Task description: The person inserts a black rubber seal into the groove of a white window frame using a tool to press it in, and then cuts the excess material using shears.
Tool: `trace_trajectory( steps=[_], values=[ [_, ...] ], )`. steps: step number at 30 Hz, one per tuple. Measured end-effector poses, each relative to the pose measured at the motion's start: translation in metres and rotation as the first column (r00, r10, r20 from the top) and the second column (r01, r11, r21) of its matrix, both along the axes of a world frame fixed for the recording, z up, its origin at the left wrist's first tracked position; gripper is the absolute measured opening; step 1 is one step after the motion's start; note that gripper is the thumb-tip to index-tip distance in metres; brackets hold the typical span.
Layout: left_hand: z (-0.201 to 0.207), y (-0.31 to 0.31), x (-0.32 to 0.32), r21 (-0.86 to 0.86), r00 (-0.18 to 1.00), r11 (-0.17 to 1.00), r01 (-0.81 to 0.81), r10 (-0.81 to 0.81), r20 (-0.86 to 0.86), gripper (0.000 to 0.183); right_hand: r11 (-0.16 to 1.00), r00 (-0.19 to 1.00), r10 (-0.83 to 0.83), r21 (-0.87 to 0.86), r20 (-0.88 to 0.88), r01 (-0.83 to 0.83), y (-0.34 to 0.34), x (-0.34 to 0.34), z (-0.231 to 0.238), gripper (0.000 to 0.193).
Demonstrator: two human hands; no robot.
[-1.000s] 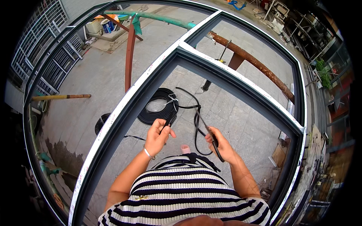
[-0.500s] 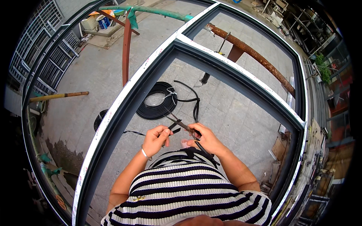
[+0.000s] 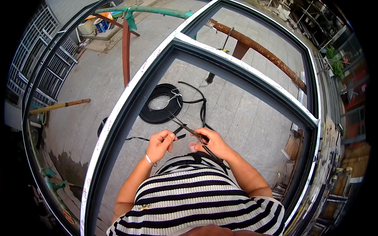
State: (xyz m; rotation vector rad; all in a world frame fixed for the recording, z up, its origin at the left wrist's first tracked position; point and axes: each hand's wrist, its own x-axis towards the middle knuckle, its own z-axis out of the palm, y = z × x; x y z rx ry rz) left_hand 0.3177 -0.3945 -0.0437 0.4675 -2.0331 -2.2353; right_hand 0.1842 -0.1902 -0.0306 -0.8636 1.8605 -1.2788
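Note:
My left hand is closed, pinching a short piece of black rubber strip between thumb and fingers; two ends of strip stick out on its right. My right hand is wrapped around a pair of scissors. The slightly parted blades point up and left, close to the strip ends, and the dark handles run back under the palm. Whether the blades touch the strip I cannot tell. Just beyond my hands, a coil of black rubber strip tied with white lies on the paving, with a loose length beside it.
A large window frame with white film and dark inner edges surrounds my arms. It rests across a rusty pipe and a green pipe on a brown stand. A bamboo pole juts in at left. Clutter lines the right side.
The view has shifted slightly, so the frame and coil appear a little further left. Both hands keep their hold, with the strip ends and scissor blades nearly where they were.

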Motion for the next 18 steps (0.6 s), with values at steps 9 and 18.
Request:
trace_trajectory(
  steps=[9, 18],
  values=[
    [-0.003, -0.001, 0.002, 0.033, 0.999, 0.999, -0.032, 0.031, 0.022, 0.029, 0.991, 0.979, -0.087, -0.087, 0.186, 0.105, -0.001, 0.009, -0.01, 0.049],
    [0.007, 0.006, -0.016, 0.01, 0.998, 1.0, -0.002, 0.002, 0.068, 0.025, 0.89, 0.885, -0.449, 0.032, -0.121, 0.456, 0.04, -0.005, 0.014, 0.049]
  ],
)
